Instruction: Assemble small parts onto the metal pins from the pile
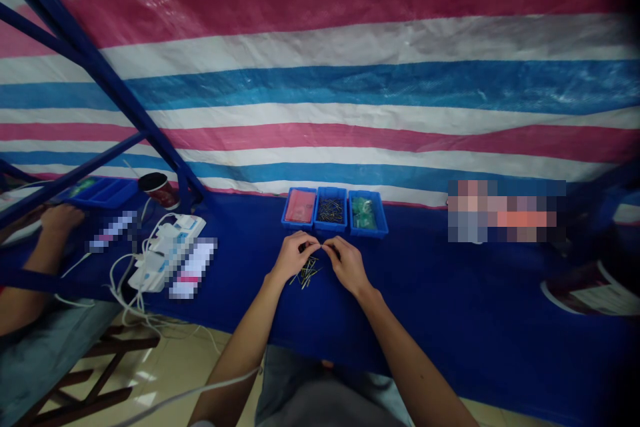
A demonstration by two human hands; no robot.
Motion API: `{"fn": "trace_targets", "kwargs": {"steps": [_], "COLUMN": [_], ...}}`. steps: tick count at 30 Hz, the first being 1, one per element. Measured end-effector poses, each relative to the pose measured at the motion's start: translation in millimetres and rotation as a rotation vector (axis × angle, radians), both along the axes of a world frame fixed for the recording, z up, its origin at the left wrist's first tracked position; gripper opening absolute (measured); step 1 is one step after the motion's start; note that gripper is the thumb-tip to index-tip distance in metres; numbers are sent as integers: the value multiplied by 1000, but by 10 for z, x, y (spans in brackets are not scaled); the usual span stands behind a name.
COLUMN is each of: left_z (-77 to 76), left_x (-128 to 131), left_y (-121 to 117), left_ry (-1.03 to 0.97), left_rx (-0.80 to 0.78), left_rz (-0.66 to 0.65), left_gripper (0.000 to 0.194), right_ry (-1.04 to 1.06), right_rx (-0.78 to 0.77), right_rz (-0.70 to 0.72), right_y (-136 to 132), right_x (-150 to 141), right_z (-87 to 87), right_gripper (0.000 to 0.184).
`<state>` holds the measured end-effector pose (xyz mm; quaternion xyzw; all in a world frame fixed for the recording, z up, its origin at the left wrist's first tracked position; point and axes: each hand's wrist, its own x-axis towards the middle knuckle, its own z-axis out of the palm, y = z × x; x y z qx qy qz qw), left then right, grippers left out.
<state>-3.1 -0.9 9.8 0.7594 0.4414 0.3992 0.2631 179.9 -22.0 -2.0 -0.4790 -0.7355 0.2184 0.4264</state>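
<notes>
My left hand [297,255] and my right hand [346,263] meet at the fingertips over the blue tabletop [425,320]. Both are closed in a pinch, and whatever lies between the fingers is too small to make out. Just below them is a loose pile of thin, nail-like metal pieces [306,273]. Beyond my hands three small blue bins stand side by side: one with pink sheets or packets [301,205], one with many similar thin metal pieces [331,210], and one with clear and green plastic packets [364,212].
At left lie a white power strip [167,250] with tangled cables and a blurred-out phone-like object [194,270]. A dark red cup [160,191] stands behind. Another person's hand [63,220] rests at far left. A blue metal frame [115,100] crosses there; a large cup [595,290] is at right.
</notes>
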Motion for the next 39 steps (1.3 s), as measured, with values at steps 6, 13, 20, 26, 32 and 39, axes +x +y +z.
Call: {"fn": "trace_targets", "kwargs": {"steps": [6,13,20,26,32,39], "left_z": [-8,-10,-26,-33,-17,-28], "left_x": [1,-2,-2,-2,-6,-5], "left_y": [-1,4,13,13,12,14], "left_ry": [-2,-5,-9,-7,-9,-10], "left_rx": [-4,2,12,16,10,8], "left_rz": [1,2,17,7,-4,-2], "left_gripper": [21,22,19,16,15,16], "right_ry": [-31,-53,19,25,3,-47], "right_rx": [-17,-54,-44,-17,-25,-35], "right_rz": [16,23,-3,20,11,2], "right_y": [8,12,19,11,6,2], "right_x": [8,17,3,13,12,19], "right_z": [-19,-26,-49,-12,-17,-12], "right_gripper": [26,27,15,17,18,24]}}
